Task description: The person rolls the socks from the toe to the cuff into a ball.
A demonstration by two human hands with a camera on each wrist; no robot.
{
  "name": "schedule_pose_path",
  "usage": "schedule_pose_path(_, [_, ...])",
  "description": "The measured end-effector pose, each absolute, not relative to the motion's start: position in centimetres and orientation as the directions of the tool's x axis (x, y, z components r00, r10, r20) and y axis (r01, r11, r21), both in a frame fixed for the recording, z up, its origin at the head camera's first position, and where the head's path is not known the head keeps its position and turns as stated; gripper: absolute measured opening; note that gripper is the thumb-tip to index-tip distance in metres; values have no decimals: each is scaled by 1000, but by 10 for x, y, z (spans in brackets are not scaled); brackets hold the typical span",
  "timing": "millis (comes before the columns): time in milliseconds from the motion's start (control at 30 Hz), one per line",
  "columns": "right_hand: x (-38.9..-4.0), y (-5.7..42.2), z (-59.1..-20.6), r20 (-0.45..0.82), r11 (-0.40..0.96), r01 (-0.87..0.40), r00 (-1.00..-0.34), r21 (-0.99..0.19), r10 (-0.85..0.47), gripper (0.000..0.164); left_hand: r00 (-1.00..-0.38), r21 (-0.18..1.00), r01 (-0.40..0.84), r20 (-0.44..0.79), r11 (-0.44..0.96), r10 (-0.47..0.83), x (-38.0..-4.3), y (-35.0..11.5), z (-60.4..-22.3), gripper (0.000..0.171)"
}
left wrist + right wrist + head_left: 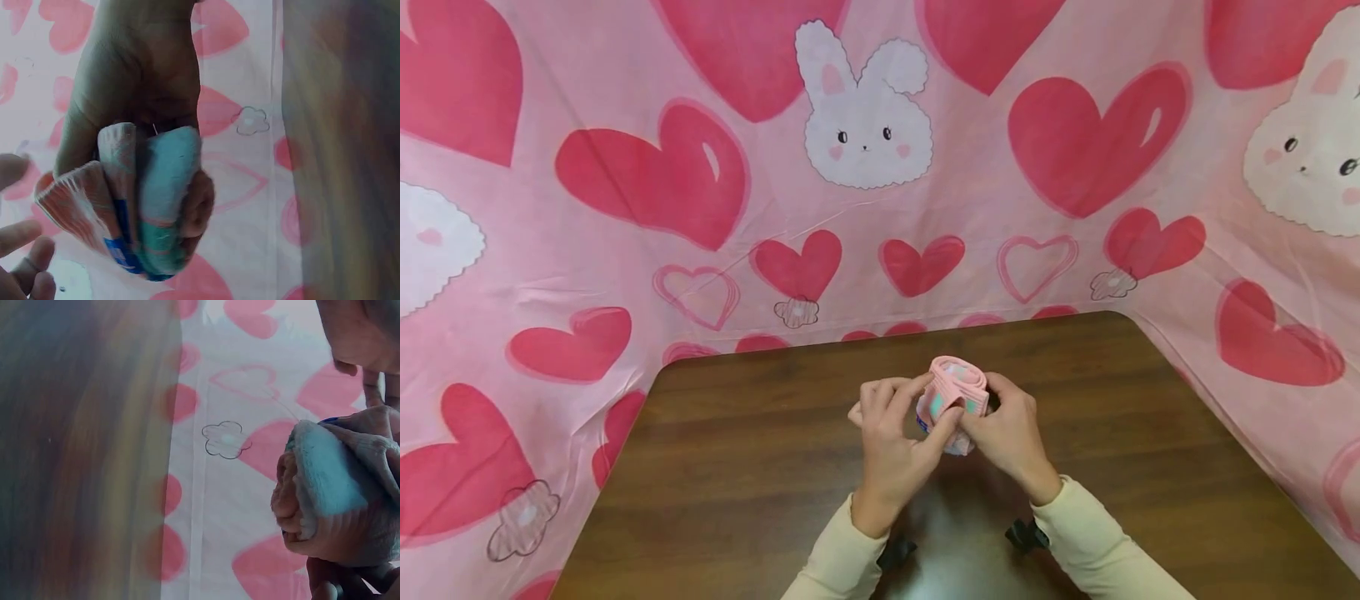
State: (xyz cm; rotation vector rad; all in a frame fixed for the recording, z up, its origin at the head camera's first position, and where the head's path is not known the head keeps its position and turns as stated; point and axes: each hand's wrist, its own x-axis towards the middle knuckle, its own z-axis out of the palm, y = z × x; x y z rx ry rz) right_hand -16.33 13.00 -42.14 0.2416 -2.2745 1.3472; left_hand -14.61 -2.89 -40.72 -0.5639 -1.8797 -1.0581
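Observation:
A bundle of folded socks (957, 387), pink and ribbed with mint, white and blue patches, is held above the table between both hands. My left hand (891, 425) is at its left side, with forefinger and thumb at the pink cuff. From the right, my right hand (1011, 429) grips the bundle, its thumb at the front near the left thumb. The left wrist view shows the folded socks (165, 194) close up, the layers stacked side by side. In the right wrist view a pale blue patch of the socks (344, 481) faces the camera; part of the bundle is cut off.
Beneath the hands lies a dark brown wooden table (760, 450) with rounded far corners. A pink cloth (865, 225) printed with hearts and rabbits hangs behind and at both sides. Black straps (1026, 536) show by the cream sleeves (1082, 525).

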Motion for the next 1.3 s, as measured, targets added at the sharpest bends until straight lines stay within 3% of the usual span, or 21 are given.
schedule_pose_path(200, [-166, 133, -420, 592, 568, -443, -799, -694, 101, 40, -381, 259, 722, 923, 641, 56, -147, -27, -407, 31])
schedule_pose_path(467, [-166, 134, -416, 646, 629, -463, -759, -624, 82, 46, -357, 195, 705, 929, 682, 103, -150, -27, -408, 28])
schedule_pose_path(600, [-163, 134, -417, 619, 629, -448, -782, -635, 68, 51, -455, 331, 738, 887, 588, 72, -151, -28, -412, 18])
schedule_pose_path(700, [-161, 134, -419, 613, 651, -436, -788, -622, 57, 51, -600, 521, 725, 799, 451, 41, -151, -29, -416, 11])
schedule_pose_path(833, [-162, 134, -422, 628, 677, -444, -778, -586, 34, 48, -787, 759, 608, 615, 233, 49, -149, -32, -414, 9])
schedule_pose_path(933, [-162, 134, -423, 634, 692, -450, -773, -564, 14, 45, -869, 865, 493, 485, 97, 98, -143, -33, -401, 10])
schedule_pose_path(1100, [-162, 135, -425, 627, 728, -436, -779, -529, -11, 43, -905, 919, 395, 387, 10, 174, -134, -36, -379, 13])
schedule_pose_path(1300, [-160, 138, -429, 609, 740, -420, -793, -526, -17, 43, -892, 926, 373, 374, -53, 253, -128, -39, -375, 13])
